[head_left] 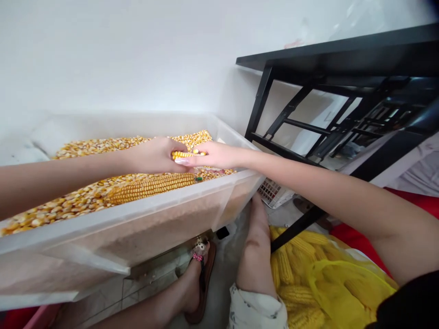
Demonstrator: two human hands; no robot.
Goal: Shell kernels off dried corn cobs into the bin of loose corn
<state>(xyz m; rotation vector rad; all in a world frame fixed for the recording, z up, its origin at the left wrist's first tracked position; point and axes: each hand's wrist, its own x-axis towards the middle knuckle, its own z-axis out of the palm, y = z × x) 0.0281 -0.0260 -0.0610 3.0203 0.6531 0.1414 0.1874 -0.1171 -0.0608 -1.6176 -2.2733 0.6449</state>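
A short corn cob (183,155), yellow with neat kernel rows, is mostly hidden between the two hands above a clear plastic bin (137,214). The left hand (156,156) wraps closed around one end; the right hand (214,156) pinches the other. Below them a whole cob (151,186) lies on loose kernels (75,196). A yellow mesh bag of cobs (325,283) sits on the floor, partly cut off.
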